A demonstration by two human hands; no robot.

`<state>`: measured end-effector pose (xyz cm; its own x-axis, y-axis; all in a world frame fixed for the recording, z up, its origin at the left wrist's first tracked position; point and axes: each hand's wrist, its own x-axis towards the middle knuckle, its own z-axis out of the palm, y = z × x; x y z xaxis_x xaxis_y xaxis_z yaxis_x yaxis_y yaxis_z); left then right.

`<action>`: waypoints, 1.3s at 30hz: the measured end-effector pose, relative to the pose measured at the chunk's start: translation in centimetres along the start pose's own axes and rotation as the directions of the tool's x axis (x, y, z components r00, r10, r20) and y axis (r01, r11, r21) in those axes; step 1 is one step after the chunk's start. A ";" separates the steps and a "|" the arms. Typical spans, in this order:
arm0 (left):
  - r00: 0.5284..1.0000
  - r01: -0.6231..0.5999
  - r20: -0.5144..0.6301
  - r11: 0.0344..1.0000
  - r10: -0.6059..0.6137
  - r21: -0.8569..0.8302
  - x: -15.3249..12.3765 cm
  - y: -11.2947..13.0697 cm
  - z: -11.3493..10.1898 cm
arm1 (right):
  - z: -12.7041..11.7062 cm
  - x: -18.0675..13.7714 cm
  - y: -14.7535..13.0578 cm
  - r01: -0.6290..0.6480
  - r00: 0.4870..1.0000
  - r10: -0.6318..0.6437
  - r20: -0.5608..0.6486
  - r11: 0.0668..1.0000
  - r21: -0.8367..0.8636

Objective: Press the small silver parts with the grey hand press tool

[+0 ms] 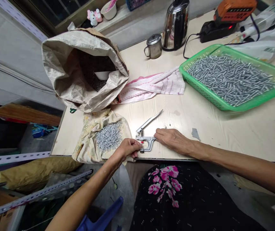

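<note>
A silver hand press plier (149, 143), shaped like a snap-fastener tool, lies at the table's front edge with its long lever raised. A spring and a small red part sit at its jaw. My left hand (129, 148) is closed in a pinch at the jaw; whatever is between the fingertips is too small to make out. My right hand (171, 138) rests on the table against the frame's right end, fingers curled together, their tips partly hidden. Left of the tool, a pile of small silver metal pieces (109, 136) lies on a yellow patterned cloth (84, 146).
An open woven sack (62, 80) with a white scoop (102, 75) stands back left. A green basket (200, 91) of metal pins is at right. Behind are a pink-white towel (156, 84), a metal mug (154, 48), a kettle (176, 27) and a charging battery (235, 11).
</note>
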<state>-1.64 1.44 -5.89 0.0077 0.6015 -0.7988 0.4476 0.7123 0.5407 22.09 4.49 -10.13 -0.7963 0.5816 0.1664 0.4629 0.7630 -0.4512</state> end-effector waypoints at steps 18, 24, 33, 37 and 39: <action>0.956 -0.180 -0.131 0.879 0.261 0.441 -0.9 0.5 0.0 | 1.1 -0.9 -0.5 0.082 0.978 -0.118 -0.173 0.976 -0.204; 0.919 -0.244 -0.120 0.780 0.376 0.577 -1.2 0.8 0.6 | 1.3 -0.9 -0.2 0.099 0.969 -0.138 -0.203 0.977 -0.190; 0.974 -0.174 -0.041 0.852 0.222 0.494 -0.8 1.4 0.3 | 1.1 -0.5 -0.1 0.062 0.983 -0.089 -0.159 0.984 -0.168; 0.996 -0.082 0.001 0.923 0.088 0.375 -0.9 1.3 0.4 | 1.4 -0.8 -0.1 0.096 0.973 -0.130 -0.191 0.979 -0.177; 1.000 -0.019 -0.005 0.954 0.021 0.298 -0.9 1.2 0.4 | 1.5 -1.0 -0.3 0.094 0.969 -0.131 -0.211 0.979 -0.178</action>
<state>-0.69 1.62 -4.62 0.0130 0.6179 -0.7861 0.6933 0.5610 0.4524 22.18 3.31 -11.47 -0.7503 0.5225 0.4051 0.4477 0.8524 -0.2701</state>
